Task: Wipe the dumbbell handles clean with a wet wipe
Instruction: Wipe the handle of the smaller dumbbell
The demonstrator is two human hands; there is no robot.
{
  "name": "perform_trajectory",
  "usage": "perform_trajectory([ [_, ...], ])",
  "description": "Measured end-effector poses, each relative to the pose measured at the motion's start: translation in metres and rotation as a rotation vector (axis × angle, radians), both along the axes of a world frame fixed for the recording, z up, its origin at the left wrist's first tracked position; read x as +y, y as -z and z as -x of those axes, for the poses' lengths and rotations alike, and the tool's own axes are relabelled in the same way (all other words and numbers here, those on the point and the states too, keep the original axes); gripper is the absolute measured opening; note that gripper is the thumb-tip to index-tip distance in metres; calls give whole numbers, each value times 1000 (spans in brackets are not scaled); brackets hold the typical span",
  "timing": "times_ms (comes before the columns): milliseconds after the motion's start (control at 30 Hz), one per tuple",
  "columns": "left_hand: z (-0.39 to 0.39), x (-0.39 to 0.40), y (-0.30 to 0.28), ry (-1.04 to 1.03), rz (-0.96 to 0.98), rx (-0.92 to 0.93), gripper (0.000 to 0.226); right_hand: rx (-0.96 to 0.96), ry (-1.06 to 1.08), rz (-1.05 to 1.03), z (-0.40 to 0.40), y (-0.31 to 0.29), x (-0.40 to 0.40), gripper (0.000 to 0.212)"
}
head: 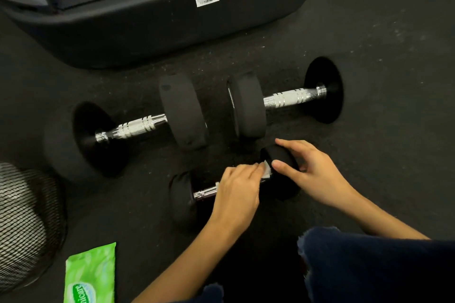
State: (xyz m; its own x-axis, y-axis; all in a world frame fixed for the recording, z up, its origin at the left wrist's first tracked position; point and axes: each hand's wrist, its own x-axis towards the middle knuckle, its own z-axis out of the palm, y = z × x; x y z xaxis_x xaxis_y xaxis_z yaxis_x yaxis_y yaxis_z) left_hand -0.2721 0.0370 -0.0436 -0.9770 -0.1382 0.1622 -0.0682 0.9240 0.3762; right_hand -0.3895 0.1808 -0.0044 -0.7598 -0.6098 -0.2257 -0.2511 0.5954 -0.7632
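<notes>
On the dark speckled rubber floor [369,32] I log three dumbbells. Nearest to me lies a small dumbbell with black round heads and a chrome handle [204,193], set slantwise, its left head low and its right head higher. My left hand [236,194] is curled over the middle of that handle, holding a white wet wipe [267,171] against the metal; only a small corner of the wipe shows past my fingertips, close to the right head. My right hand [310,174] rests on the right head, thumb on its inner face and fingers spread loosely over the top, cupping rather than clenching. Behind these, two larger dumbbells lie end to end: a big black-plated dumbbell with a knurled chrome handle on the left [133,128], and a matching big black-plated dumbbell on the right [290,98], their inner plates just beside each other but apart. Beyond them stands the dark grey moulded base of a gym machine [147,19], bearing a white barcode label and an orange warning sticker. At lower left lies a green wet-wipe packet [91,275], near a round black wire-mesh object [22,224]. My dark blue denim-clad knee [369,268] fills the lower right.
</notes>
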Motion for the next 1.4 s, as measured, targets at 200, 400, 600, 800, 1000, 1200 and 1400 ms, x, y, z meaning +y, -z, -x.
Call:
perform_trajectory([
  [200,-28,19,9,10,45,12,56,16,-15,20,-1,-1,2,55],
  [400,-18,20,5,-3,49,7,52,113,-23,-36,-9,-3,0,54],
  [600,-32,19,12,44,23,103,44,96,-59,-56,-11,-2,-3,66],
  [800,-19,21,7,-32,60,71,52,76,-91,-89,-8,-8,-4,63],
  [1000,-28,26,3,13,127,32,51,41,-94,-84,-11,-13,-1,64],
  [1200,-24,30,-1,-11,179,-17,56,62,-107,-107,-7,-14,-4,64],
  [1400,-16,20,-5,-18,188,-34,55,73,-128,-123,-6,-15,-5,63],
])
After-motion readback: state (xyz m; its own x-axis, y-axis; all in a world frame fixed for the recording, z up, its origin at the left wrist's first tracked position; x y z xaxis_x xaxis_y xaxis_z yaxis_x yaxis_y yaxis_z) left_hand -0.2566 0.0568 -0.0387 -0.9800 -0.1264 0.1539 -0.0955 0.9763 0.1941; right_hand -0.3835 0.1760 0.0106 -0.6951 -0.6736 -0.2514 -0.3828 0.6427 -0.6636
